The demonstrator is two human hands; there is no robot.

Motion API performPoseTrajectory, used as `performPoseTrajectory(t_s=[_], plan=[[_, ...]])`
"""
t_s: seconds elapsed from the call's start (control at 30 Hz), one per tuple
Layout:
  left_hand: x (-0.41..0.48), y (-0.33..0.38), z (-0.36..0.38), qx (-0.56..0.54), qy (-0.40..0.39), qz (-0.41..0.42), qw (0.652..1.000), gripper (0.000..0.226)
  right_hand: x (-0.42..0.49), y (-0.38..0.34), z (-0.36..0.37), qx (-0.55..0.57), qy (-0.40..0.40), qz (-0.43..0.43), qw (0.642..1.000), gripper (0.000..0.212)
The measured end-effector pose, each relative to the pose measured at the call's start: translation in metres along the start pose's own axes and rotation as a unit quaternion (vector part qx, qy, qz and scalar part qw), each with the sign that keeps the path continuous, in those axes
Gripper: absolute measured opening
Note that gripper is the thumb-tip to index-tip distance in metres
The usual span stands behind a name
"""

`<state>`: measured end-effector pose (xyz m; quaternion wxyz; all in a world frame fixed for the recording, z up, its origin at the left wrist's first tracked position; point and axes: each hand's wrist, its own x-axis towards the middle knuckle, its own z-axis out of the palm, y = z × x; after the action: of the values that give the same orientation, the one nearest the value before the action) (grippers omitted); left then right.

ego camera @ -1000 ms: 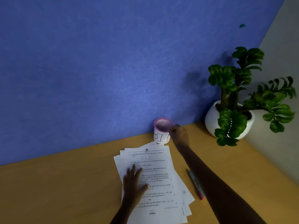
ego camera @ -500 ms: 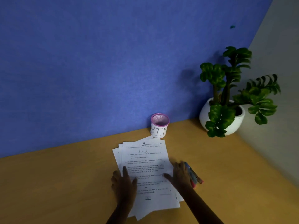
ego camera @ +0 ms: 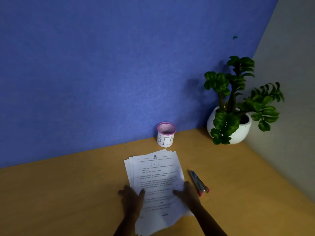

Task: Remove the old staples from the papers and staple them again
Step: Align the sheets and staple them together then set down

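We are pressing our left hand (ego camera: 132, 199) and right hand (ego camera: 187, 195) onto the two side edges of the papers (ego camera: 156, 176), fingers (ego camera: 176, 191) spread flat on the sheets and gripping nothing. The loose, fanned stack is lying between our hands on the desk (ego camera: 68, 193), reaching away from the fingers. Just right of the right fingers, the stapler (ego camera: 199, 183) is resting on the desk, apart from the sheets. Beyond the stack, the bin cup (ego camera: 165, 134) is standing against the blue wall (ego camera: 102, 65), with the potted plant (ego camera: 233, 116) farther right.
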<state>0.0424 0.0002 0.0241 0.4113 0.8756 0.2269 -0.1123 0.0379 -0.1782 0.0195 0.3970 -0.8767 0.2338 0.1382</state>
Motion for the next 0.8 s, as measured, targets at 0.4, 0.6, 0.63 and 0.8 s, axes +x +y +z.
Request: performPoseTrajectory(t_s=[0.4,0.6,0.63,0.8], plan=[[0.019,-0.011,-0.015,-0.088,0.003,0.013,0.996,0.057,-0.004,0.018,-0.024,0.112,0.013,-0.046,0.993,0.022],[0.009,0.019,-0.040,-0.338,-0.037,0.170,0.925,0.021,-0.016,0.015,-0.034,0.268,-0.003,-0.092,0.959,0.036],[0.007,0.025,-0.045,-0.352,-0.052,0.183,0.917,0.018,-0.017,0.010,-0.037,0.287,0.002,-0.108,0.952,0.037],[0.001,0.050,-0.068,-0.366,-0.082,0.231,0.898,0.014,-0.019,-0.011,-0.056,0.311,0.045,-0.181,0.932,0.029]])
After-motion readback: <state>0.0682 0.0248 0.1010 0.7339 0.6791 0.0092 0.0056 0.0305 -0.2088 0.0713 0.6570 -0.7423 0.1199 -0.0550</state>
